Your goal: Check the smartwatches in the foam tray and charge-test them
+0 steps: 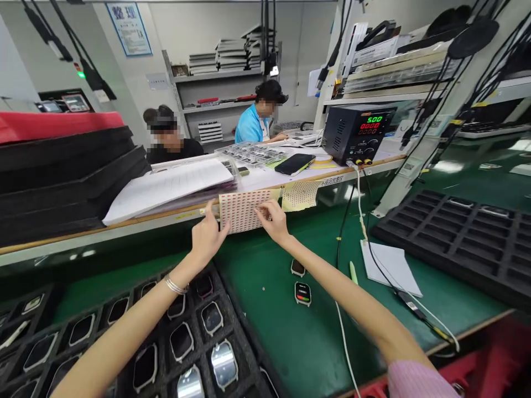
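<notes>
The green worktop (265, 331) fills the lower middle of the frame. A black foam tray (238, 318) of watch cases sits at the lower left, and an empty tray (456, 243) at the right. Across the centre runs a raised shelf (166, 218) carrying loose papers (166, 185) and a power supply (357, 135) (its red display lit).

The sticker sheet (243, 213), dotted red, hangs from the shelf's front edge at centre frame. The left hand (207, 235) is clamped on its left edge, thumb up. The right hand (271, 221) has its fingertips bunched together against the sheet's right part; whether a sticker sits between them is too small to tell.

This looks like picking one sticker off the sheet. That calls for a nail under a single edge while the left hand keeps the sheet still.

A second sheet (301, 194) hangs just beside it to the right. A black cable (344, 221) drops from the shelf further right, and two smartwatches (302, 293) lie below the right forearm. None of these blocks the hands.
</notes>
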Motion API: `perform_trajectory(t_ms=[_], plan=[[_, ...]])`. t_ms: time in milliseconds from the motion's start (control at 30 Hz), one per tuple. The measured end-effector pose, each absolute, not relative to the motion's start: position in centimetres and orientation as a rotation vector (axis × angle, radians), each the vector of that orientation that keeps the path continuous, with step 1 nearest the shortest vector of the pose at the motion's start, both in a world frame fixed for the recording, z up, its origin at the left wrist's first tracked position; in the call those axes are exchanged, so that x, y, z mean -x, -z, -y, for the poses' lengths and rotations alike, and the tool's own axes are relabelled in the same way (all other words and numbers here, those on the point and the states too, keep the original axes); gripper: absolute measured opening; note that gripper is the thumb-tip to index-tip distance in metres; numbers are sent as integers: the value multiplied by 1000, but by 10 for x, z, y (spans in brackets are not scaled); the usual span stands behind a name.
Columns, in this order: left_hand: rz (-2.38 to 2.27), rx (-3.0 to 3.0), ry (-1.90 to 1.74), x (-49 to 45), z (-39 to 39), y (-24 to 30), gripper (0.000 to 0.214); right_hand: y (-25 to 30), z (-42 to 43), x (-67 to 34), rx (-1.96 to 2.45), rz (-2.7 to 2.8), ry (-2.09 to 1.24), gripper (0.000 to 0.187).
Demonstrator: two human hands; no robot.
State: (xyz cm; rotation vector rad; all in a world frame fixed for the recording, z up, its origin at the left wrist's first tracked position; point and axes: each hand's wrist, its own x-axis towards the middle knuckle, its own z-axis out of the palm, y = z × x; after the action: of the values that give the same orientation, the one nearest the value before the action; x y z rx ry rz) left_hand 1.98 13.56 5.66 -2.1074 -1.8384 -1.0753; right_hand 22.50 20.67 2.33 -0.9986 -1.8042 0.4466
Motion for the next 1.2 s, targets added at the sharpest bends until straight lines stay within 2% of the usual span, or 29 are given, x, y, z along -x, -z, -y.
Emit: perform_trajectory(t_ms=[100, 233, 333, 400, 567, 733, 867, 933, 1067, 1133, 1200], plan=[[1907, 2138, 916, 14, -109, -44, 59, 1, -170, -218, 1100, 1878, -808, 18], [2084, 2202, 585, 84, -82, -23, 49, 30, -108, -208, 1158, 1930, -1491, 12], [2244, 2308, 371, 137, -71, -10, 51, 36, -75, -202, 1128, 1870, -1901, 16], [2325, 2367, 275, 163, -67, -3, 54, 36, -63, -196, 1128, 1803, -2048, 15], [2396, 2448, 172, 187, -70, 5, 61, 36, -55, -179, 1195, 1593, -2025, 18], [2231, 2517, 219, 164, -82, -12, 71, 21, -41, -173, 1009, 1460, -1977, 11], [1854, 2608, 329, 120, -89, -41, 58, 4, -33, -165, 772, 1397, -2102, 21], [1486, 2623, 468, 102, -90, -56, 47, -2, -33, -159, 681, 1381, -2127, 27], [1215, 2680, 765, 83, -90, -77, 26, -6, -39, -149, 570, 1392, -2106, 33], [1085, 2977, 653, 77, -90, -81, 26, -3, -41, -146, 534, 1427, -2083, 34], [966, 3235, 390, 68, -91, -82, 32, 3, -41, -145, 516, 1477, -2044, 33]])
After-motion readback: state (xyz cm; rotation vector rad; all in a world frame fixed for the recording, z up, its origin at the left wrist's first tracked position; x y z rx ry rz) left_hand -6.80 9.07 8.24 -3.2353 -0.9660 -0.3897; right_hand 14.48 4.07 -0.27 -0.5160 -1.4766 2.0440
